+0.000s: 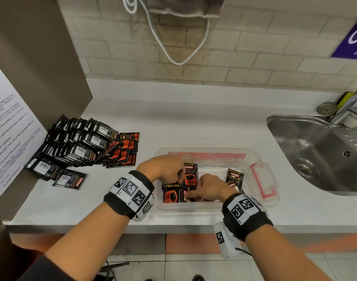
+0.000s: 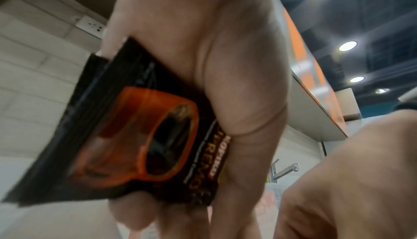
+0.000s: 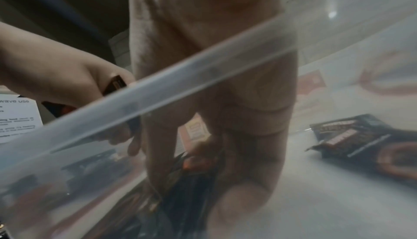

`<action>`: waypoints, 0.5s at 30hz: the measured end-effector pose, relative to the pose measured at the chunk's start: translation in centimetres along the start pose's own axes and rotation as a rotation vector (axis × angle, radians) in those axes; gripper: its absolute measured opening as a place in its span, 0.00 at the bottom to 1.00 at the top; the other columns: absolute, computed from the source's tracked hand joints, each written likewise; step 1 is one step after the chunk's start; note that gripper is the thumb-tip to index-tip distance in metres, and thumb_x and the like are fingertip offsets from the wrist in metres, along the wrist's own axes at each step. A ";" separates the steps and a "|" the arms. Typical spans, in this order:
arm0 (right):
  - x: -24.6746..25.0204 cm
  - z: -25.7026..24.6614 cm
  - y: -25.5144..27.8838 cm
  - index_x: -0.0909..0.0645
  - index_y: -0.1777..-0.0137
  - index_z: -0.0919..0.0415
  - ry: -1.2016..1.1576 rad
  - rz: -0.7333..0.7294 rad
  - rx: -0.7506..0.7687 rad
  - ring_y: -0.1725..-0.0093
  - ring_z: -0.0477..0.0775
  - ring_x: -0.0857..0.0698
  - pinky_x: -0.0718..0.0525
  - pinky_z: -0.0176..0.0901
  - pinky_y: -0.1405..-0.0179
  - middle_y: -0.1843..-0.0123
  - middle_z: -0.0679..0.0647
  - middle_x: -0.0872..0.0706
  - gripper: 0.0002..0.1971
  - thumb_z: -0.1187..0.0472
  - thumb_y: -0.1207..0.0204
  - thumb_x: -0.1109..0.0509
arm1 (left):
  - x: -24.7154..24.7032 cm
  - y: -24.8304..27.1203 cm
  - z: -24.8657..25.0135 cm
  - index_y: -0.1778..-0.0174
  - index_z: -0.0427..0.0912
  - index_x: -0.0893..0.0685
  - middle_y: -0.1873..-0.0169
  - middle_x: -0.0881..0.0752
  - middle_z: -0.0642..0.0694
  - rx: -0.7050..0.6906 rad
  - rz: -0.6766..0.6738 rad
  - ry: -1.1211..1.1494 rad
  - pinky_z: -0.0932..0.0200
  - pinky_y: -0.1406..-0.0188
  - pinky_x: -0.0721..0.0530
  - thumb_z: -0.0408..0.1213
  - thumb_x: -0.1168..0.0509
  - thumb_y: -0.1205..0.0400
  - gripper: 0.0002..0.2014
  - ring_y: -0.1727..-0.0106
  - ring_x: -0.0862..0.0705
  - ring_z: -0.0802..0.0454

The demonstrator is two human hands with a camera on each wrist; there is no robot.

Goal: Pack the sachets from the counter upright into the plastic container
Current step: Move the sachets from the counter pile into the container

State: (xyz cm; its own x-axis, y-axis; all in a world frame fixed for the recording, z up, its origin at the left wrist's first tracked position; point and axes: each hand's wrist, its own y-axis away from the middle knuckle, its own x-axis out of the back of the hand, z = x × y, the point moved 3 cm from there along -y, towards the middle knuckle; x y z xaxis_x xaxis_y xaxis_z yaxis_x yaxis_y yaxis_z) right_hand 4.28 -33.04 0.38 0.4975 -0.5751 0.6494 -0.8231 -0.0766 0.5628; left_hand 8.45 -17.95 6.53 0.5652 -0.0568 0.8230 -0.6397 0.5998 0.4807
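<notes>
- Head view: my left hand [image 1: 165, 169] grips a stack of sachets [image 1: 190, 175] reading "KOPIKO SUPREMO", upright inside the plastic container [image 1: 260, 201] at lower centre of the tabletop [image 1: 194, 122]. My right hand [image 1: 209, 187] pinches the sachets lying at the near wall. A loose pile [image 1: 78, 147] sits left of centre.
- Left wrist: fingers curled round the stack, "SUPREMO" legible beside an orange cup.
- Right wrist: blurred through the container wall; a notice at left reads "wave use".
</notes>
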 end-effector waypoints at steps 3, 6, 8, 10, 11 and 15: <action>-0.6 -0.7 -0.1 0.22 0.64 0.55 -0.006 -0.013 0.035 0.51 0.54 0.10 0.17 0.40 0.57 0.52 0.57 0.08 0.16 0.49 0.24 0.20 | -0.7 0.0 0.9 0.40 0.47 0.09 0.46 0.13 0.51 0.006 -0.098 -0.097 0.57 0.52 0.16 0.21 0.43 0.20 0.23 0.49 0.15 0.51; -0.8 -0.8 -0.2 0.22 0.63 0.56 0.012 -0.021 0.031 0.49 0.54 0.10 0.20 0.37 0.61 0.51 0.57 0.08 0.15 0.51 0.23 0.21 | -1.4 -0.2 1.3 0.35 0.47 0.11 0.34 0.14 0.49 0.021 -0.162 -0.161 0.48 0.36 0.16 0.22 0.42 0.18 0.23 0.37 0.16 0.45; -0.5 -0.7 -0.3 0.24 0.67 0.55 0.011 -0.023 0.033 0.61 0.45 0.12 0.23 0.35 0.67 0.61 0.51 0.08 0.18 0.50 0.24 0.21 | -1.6 -0.2 1.4 0.32 0.48 0.12 0.33 0.15 0.49 0.025 -0.194 -0.193 0.50 0.37 0.16 0.24 0.41 0.16 0.22 0.37 0.17 0.46; 0.0 -0.6 -0.1 0.22 0.68 0.55 0.004 -0.021 0.021 0.74 0.37 0.17 0.23 0.32 0.72 0.71 0.45 0.12 0.18 0.47 0.24 0.21 | -1.8 -0.2 1.5 0.31 0.50 0.13 0.32 0.16 0.50 0.017 -0.217 -0.220 0.51 0.38 0.16 0.26 0.41 0.15 0.22 0.36 0.17 0.46; 0.1 -0.6 -0.2 0.21 0.67 0.55 -0.013 -0.025 0.016 0.77 0.36 0.18 0.21 0.32 0.74 0.72 0.45 0.12 0.17 0.47 0.25 0.20 | -1.8 -0.1 1.5 0.31 0.50 0.14 0.32 0.16 0.50 0.014 -0.222 -0.227 0.51 0.38 0.16 0.27 0.41 0.15 0.21 0.36 0.17 0.46; 0.3 -0.7 0.0 0.19 0.65 0.57 -0.039 -0.051 0.024 0.74 0.42 0.13 0.16 0.33 0.74 0.70 0.48 0.10 0.16 0.49 0.26 0.19 | -0.9 0.0 1.4 0.32 0.43 0.14 0.38 0.14 0.46 0.002 -0.122 -0.137 0.48 0.40 0.15 0.25 0.41 0.18 0.22 0.39 0.16 0.44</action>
State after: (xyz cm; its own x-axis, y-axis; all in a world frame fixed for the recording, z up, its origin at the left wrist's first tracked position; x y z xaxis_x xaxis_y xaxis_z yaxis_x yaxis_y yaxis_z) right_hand 4.63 -32.60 0.94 0.5287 -0.6011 0.5993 -0.8032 -0.1260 0.5822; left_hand 7.26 -19.05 6.22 0.5623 -0.2370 0.7923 -0.5720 0.5805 0.5795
